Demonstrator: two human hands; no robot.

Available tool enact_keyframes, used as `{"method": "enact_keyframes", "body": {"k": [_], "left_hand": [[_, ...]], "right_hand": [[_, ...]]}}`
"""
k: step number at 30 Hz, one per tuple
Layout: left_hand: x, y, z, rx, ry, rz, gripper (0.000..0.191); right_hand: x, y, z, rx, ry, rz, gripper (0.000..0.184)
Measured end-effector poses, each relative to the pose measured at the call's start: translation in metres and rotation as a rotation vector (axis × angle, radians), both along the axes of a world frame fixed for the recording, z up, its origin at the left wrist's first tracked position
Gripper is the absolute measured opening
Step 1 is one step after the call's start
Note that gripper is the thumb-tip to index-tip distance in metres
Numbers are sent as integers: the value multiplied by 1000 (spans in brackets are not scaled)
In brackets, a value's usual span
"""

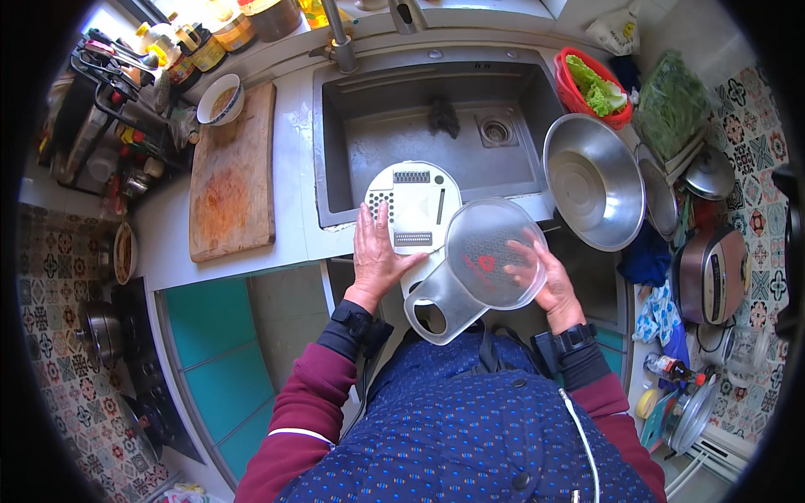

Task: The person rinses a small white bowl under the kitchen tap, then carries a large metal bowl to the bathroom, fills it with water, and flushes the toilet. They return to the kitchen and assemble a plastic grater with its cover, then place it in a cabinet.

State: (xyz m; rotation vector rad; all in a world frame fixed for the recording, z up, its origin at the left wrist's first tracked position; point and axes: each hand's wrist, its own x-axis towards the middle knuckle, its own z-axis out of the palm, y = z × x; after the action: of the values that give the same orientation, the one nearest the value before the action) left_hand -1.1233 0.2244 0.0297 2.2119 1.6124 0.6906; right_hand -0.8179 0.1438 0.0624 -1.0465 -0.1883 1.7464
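My left hand (375,253) rests palm down on the left side of a round white plastic grater plate (418,204). Its fingers lie straight over the plate and the thumb is spread along the lower rim. The plate has round holes, toothed slots and a long slit, and it lies over the front edge of the sink. In my right hand (553,283) is a translucent round plastic piece (484,242) with a looped handle and a red print. Some right fingers show through it, and the thumb is at its rim. It overlaps the grater plate's handle.
A steel sink (390,148) holds a dark scrubber (444,117). To its right are a steel basin (594,179) and a red basket (569,88) with lettuce. On the left, a bowl (221,99) stands on a wooden cutting board (233,188).
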Motion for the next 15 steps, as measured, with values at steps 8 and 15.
{"method": "enact_keyframes", "body": {"k": [8,15], "left_hand": [[-20,10,0,-47,-65,-122,110],[-18,8,-10,26,-58,-102,104]], "right_hand": [[-50,12,-42,-41,91,239,34],[-87,8,-37,38,189,418,34]]}}
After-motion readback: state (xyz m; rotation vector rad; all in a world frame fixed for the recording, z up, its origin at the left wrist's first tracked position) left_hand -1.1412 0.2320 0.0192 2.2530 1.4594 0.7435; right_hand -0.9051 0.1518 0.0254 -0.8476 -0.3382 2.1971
